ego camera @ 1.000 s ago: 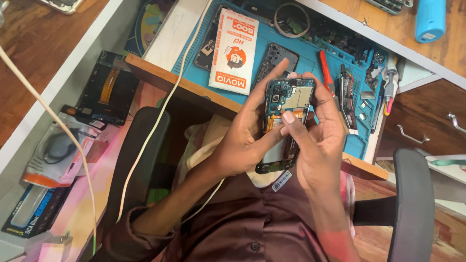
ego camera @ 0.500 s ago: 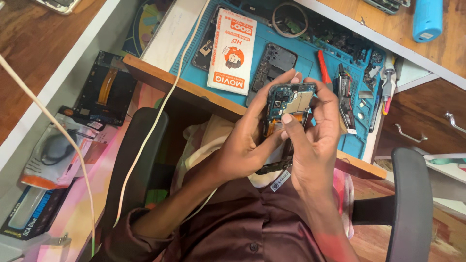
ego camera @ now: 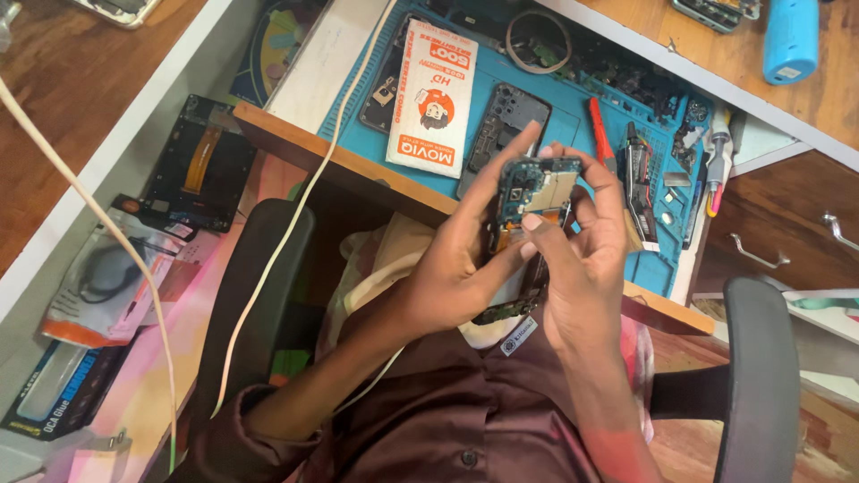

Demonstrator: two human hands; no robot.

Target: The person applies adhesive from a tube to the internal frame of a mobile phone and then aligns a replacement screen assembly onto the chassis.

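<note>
Head view, left hand (ego camera: 452,277) and right hand (ego camera: 582,268) both gripping opened phone (ego camera: 535,192), red screwdriver (ego camera: 599,134) just beyond right fingers, on blue mat (ego camera: 573,98).

Even, soft daylight from above fills the scene, without hard shadows. The small blue-green circuit board (ego camera: 537,190) in the grip reads slightly soft (motion blur), a pink colour cast smears the lower left edge, and the frame sits tilted.
</note>
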